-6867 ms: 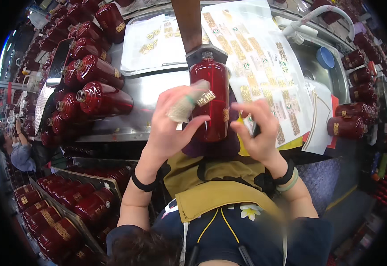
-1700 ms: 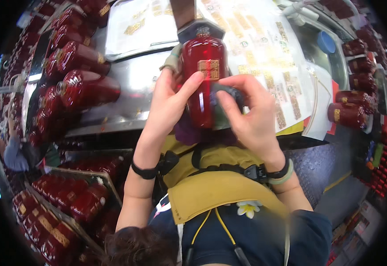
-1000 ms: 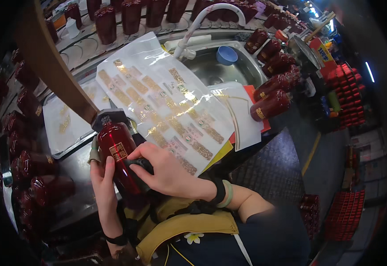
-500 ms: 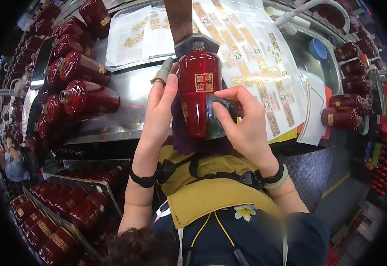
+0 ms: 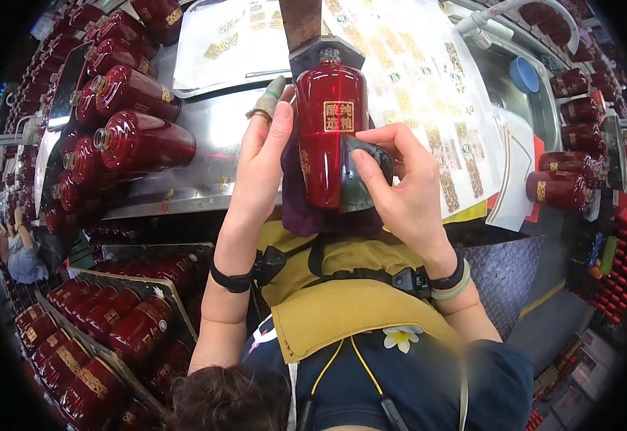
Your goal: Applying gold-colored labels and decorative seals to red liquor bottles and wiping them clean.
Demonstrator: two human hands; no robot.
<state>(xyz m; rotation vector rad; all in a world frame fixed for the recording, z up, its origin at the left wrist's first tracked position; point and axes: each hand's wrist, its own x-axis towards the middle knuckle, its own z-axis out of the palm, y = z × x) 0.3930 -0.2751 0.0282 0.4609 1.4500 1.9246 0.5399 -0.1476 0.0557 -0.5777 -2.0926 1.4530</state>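
Note:
A glossy dark red glass bottle (image 5: 325,169) with a gold square label on its front lies in a cradle, neck pointing away from me. My right hand (image 5: 407,176) pinches a dark green, flat scraper (image 5: 360,188) between thumb and fingers. The scraper's edge rests against the bottle's right side, just below the label. Along the bottle's left side is my left hand (image 5: 261,154), thumb and fingers stretched out, gripping nothing. One of its fingers wears a greyish cover (image 5: 270,100). Under the bottle is a dark purple cloth (image 5: 300,215).
White sheets with gold decals (image 5: 428,93) cover the bench to the right; a white tray (image 5: 231,50) holds more decals. Several red bottles (image 5: 144,147) lie at the left, others (image 5: 558,188) beyond the sink at right. A blue cup (image 5: 524,75) is by the sink. Crated bottles (image 5: 141,327) stand lower left.
The whole view has shifted a little, so the bottle and bench appear higher in the picture. Both hands and the scraper keep nearly the same places against the bottle.

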